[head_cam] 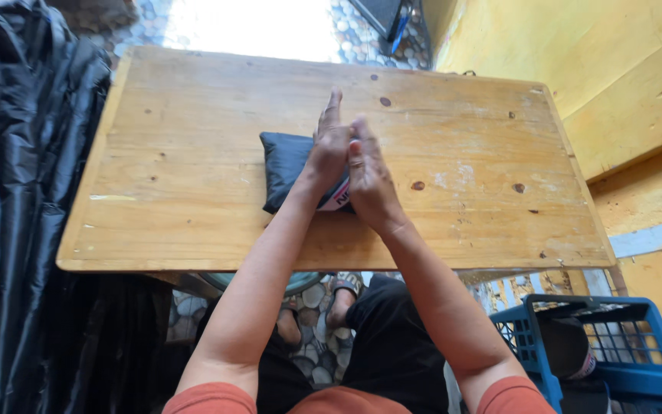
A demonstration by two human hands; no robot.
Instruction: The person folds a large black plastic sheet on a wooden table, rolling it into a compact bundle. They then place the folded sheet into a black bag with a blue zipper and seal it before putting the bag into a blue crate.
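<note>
A folded dark navy garment [283, 165] lies near the middle of a wooden table [193, 115]. My left hand [329, 146] rests flat on the garment's right part, fingers stretched out toward the far side. My right hand [369, 176] lies close beside it, fingers together and pointing forward, pressing on the garment's right edge. A white patch with red print shows under my left wrist. Neither hand grips anything.
Black plastic sheeting [17, 192] hangs along the left. A yellow wall [614, 69] runs along the right. A blue plastic crate [614, 345] holding a dark item stands on the floor at lower right. Pebbled floor and my sandalled feet show under the table.
</note>
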